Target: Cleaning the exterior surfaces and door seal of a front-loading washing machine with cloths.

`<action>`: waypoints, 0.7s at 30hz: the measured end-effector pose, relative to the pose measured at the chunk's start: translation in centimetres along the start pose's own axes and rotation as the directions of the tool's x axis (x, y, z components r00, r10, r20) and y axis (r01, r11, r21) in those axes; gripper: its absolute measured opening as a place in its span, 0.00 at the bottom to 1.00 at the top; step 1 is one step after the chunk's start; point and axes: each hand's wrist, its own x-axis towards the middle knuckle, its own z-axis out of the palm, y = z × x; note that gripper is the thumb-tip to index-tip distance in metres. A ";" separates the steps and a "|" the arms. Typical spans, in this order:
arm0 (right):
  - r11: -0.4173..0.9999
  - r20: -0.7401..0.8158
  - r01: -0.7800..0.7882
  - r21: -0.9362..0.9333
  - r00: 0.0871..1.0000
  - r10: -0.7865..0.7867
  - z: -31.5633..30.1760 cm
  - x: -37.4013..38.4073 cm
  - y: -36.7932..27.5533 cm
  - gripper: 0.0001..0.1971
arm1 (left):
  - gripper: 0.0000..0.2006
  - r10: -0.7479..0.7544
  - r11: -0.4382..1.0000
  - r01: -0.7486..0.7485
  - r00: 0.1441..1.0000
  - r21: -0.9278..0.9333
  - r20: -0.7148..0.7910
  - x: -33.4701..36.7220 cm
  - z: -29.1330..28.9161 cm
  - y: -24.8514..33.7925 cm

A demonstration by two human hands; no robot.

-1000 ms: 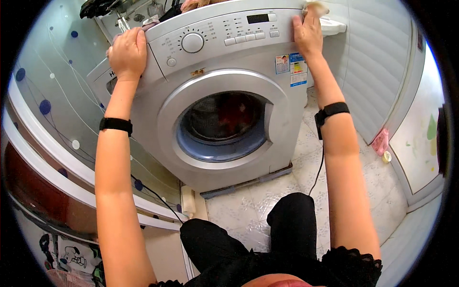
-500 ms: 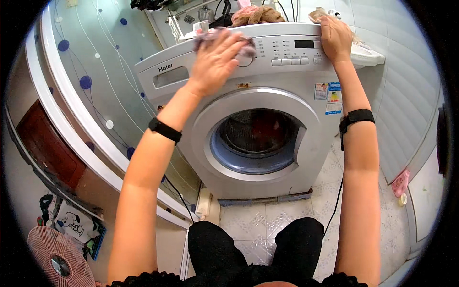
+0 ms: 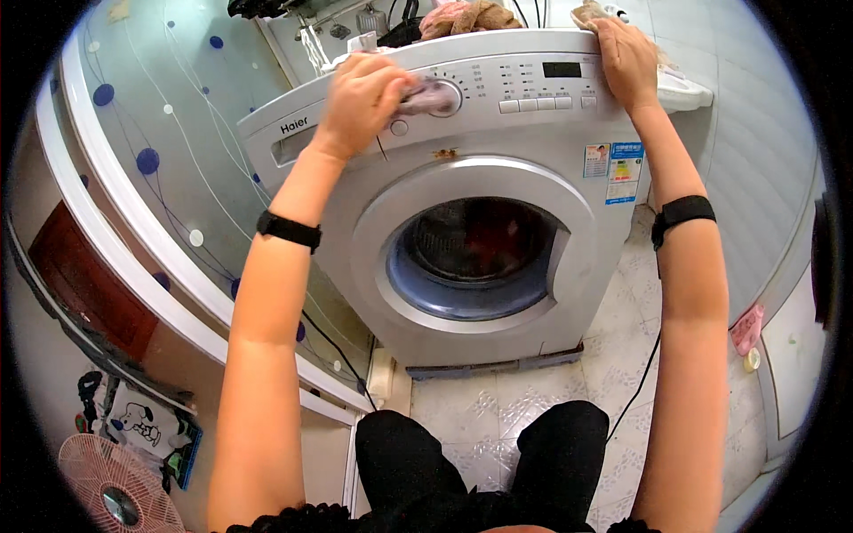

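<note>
A glass wall (image 3: 169,151) with blue and white dots stands on the left side of the room. Low down in the left corner there is a pink fan (image 3: 115,493), and next to it a picture of a cartoon dog (image 3: 142,422). A dark red wooden panel (image 3: 84,284) sits behind the glass. The floor (image 3: 524,391) has pale tiles with a soft pattern. A black cord (image 3: 635,391) runs down across the tiles. Over on the right, a small pink thing (image 3: 746,327) lies on the floor, and a little yellow and white thing (image 3: 753,360) sits just beside it. A grey ribbed wall (image 3: 755,169) stands on the right.
</note>
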 end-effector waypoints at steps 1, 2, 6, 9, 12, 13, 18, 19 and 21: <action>1.000 0.004 -0.010 0.015 1.000 0.010 -0.8 0.1 -0.6 0.21 | 0.07 -0.021 0.998 0.019 0.999 0.063 0.036 -0.8 -1.1 -0.3; 0.983 0.040 -0.052 0.174 0.998 0.046 -1.6 0.1 -1.3 0.19 | 0.06 -0.043 0.991 0.034 0.996 0.127 0.072 -1.4 -1.8 -0.4; 0.970 -0.119 -0.028 0.242 0.991 0.058 -2.3 0.2 -3.0 0.17 | 0.04 -0.091 0.972 0.055 0.984 0.228 0.152 -2.1 -2.2 -0.2; 0.979 -0.109 -0.065 0.191 0.990 0.087 -2.3 0.0 -3.0 0.15 | 0.08 -0.023 0.937 -0.005 0.997 0.348 0.075 -0.3 -0.7 0.4; 0.977 -0.109 -0.092 0.192 0.988 0.114 -2.8 -0.1 -3.2 0.15 | 0.21 0.002 0.964 -0.046 0.986 0.262 0.168 3.2 0.9 0.6; 0.969 -0.083 -0.112 0.220 0.988 0.133 -2.9 -0.1 -3.7 0.14 | 0.25 0.028 0.971 -0.084 0.969 0.223 0.244 4.1 1.0 0.5; 0.972 -0.093 -0.128 0.196 0.985 0.148 -3.0 -0.1 -3.6 0.14 | 0.25 0.023 0.988 -0.083 0.912 0.129 0.410 7.5 2.5 0.8; 0.981 -0.085 -0.114 0.159 0.988 0.129 -3.1 0.0 -3.5 0.14 | 0.25 0.022 0.988 -0.083 0.910 0.129 0.415 7.8 3.0 1.0; 0.988 -0.073 -0.100 0.114 0.991 0.109 -3.1 0.0 -3.7 0.14 | 0.25 -0.093 0.980 0.000 0.882 0.198 0.462 8.8 4.3 1.4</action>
